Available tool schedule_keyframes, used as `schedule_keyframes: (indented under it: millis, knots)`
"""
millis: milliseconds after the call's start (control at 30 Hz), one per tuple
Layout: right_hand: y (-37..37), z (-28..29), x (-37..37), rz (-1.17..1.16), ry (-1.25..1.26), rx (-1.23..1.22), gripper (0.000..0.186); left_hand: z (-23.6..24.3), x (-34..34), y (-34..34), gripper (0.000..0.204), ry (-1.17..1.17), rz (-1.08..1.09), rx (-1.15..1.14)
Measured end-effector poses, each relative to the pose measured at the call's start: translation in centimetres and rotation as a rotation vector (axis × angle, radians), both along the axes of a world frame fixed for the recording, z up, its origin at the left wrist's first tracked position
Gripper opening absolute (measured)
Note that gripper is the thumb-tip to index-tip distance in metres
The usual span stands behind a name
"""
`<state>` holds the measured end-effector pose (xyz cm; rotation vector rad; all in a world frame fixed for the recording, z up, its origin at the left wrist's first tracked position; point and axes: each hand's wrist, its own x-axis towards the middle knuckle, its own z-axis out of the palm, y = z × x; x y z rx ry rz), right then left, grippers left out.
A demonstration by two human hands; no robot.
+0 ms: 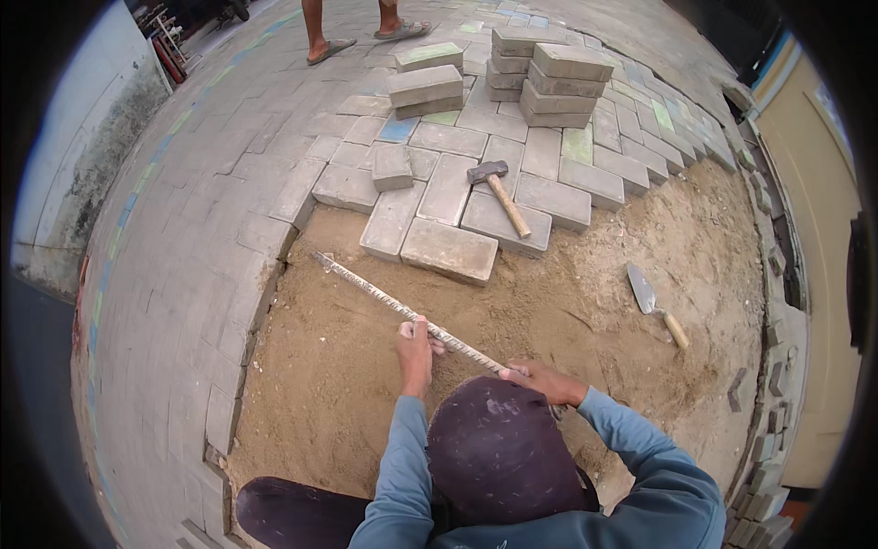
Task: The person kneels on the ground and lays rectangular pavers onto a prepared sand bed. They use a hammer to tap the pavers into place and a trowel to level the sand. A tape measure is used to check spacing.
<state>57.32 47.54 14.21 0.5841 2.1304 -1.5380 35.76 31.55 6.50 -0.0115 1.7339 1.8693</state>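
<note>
Slanting across the sand bed is a long, pale ribbed rebar rod. Its far tip meets the sand close to the paving edge. My left hand is closed around the middle of the rod. Near my knee, my right hand grips the rod's near end; some of its fingers are hidden. Beyond the rod, a loose-edged row of grey paving blocks borders the sand. On these blocks lies a hammer with a dark head and wooden handle. A pointed trowel rests on the sand at the right.
Stacked paving blocks stand on the laid paving at the back, with a smaller stack beside them. A half block sits nearer. Another person's sandalled feet are at the top. A beige wall bounds the right.
</note>
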Motion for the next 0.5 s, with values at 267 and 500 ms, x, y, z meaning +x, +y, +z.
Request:
schedule_keyframes:
  millis: [267, 500]
  knots:
    - [-5.4, -5.9, -4.0, -0.204, -0.075, -0.429, 0.048, -3.4, -5.1, -3.5, 0.027, -0.033, -0.001, -0.201]
    - [-1.2, -8.5, 1.4, 0.273, 0.394, 0.098, 0.064, -1.9, 1.8, -4.8, 0.029, -0.093, 0.118, -0.118]
